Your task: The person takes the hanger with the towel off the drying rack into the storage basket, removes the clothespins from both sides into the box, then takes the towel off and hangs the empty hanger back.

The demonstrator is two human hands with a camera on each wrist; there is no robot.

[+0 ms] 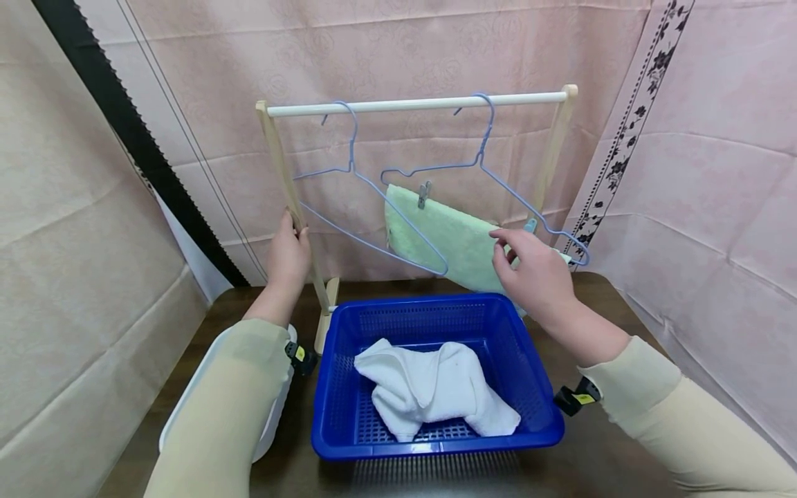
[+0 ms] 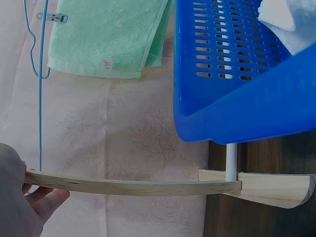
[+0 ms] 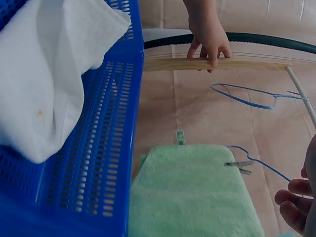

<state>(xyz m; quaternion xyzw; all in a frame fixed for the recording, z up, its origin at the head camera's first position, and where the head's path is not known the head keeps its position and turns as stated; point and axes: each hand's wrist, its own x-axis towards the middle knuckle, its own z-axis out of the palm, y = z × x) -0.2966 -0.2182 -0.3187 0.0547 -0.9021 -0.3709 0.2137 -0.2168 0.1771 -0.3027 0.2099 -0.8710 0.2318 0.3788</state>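
My left hand grips the left wooden upright of a small clothes rack, thumb on one side and fingers on the other. A light green towel hangs from the right blue hanger, held by a grey clip near its left end and a teal clip near its right. In front of the towel's right part is my right hand, its fingers loosely bent with nothing between them. Another blue hanger hangs bare on the white rail, beside my left hand.
A blue plastic basket stands on the dark wooden table before the rack, with a crumpled white towel inside. Partly behind my left sleeve is a white container. Pink patterned cloth hangs behind and at the sides.
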